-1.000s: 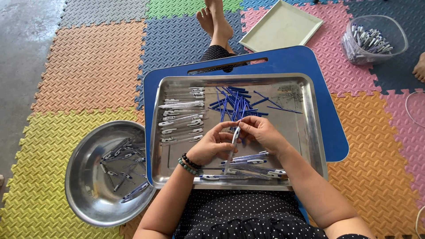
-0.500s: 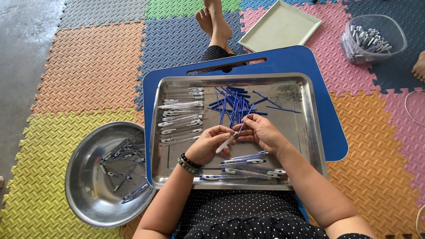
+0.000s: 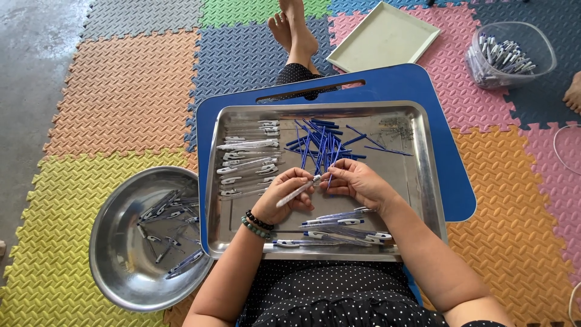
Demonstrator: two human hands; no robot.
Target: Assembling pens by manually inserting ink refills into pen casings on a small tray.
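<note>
Gripping a slim white-and-clear pen barrel [image 3: 298, 190] tilted between them, both hands [image 3: 324, 188] stay apart.

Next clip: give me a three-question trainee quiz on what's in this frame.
1. True or false: the rectangular steel tray rests on a blue plastic lap board.
2. The loose blue ink refills lie where? A) round steel bowl B) steel tray C) clear plastic tub
3. What do the left hand and right hand hold between them?

Key: 1 true. 2 B. 3 a clear pen barrel, both hands on it, over the tray.
</note>
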